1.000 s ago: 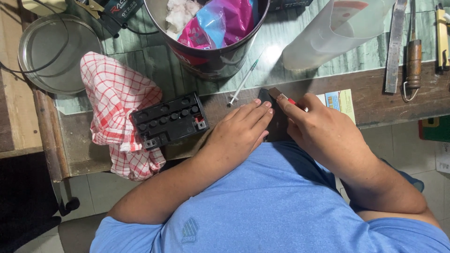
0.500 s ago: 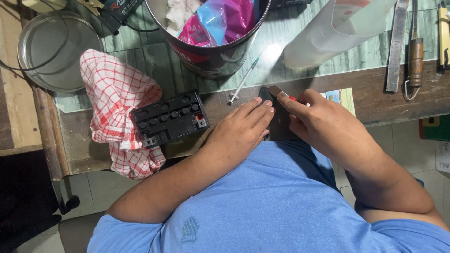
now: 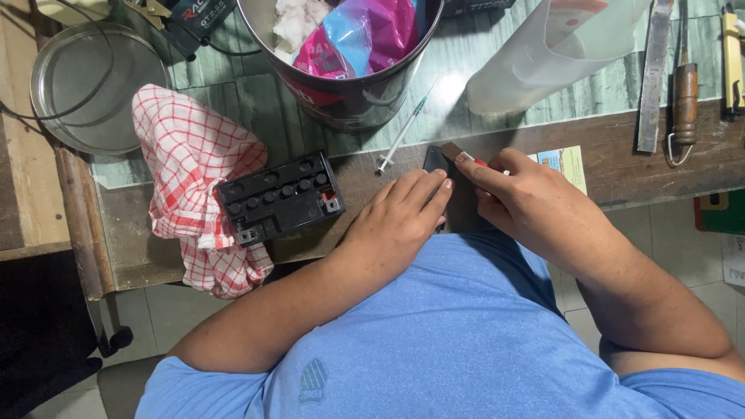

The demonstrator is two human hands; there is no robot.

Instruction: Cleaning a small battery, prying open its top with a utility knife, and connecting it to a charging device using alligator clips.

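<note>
At the bench edge, the left hand (image 3: 400,221) presses flat, fingers together, on a dark flat piece (image 3: 436,161); the right hand (image 3: 528,202) pinches a small tool at its top. The black battery (image 3: 278,198), at nine o'clock, sits untouched, caps in place.

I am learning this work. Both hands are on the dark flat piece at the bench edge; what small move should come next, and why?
Probably press the left hand flatter on the dark flat piece: the piece sits at the bench edge and the right hand pinches a small red-tipped tool against it.

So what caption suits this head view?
Left hand steadies a flat dark slab as right hand works it, beside a black ribbed battery.
</note>
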